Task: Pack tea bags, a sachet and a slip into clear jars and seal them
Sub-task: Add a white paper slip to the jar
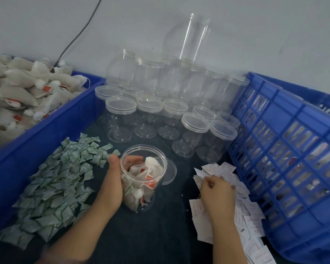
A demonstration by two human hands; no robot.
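An open clear jar stands tilted on the dark table, filled with white tea bags with red tags and a green-printed sachet. My left hand grips the jar's side, thumb at the rim. Its clear lid lies just behind the jar. My right hand rests on the pile of white paper slips, fingers curled and pinching at a slip. A heap of green-and-white sachets lies to the left of the jar.
A blue bin heaped with tea bags sits at left. A blue slatted crate stands at right. Several empty lidded jars are stacked at the back against the wall.
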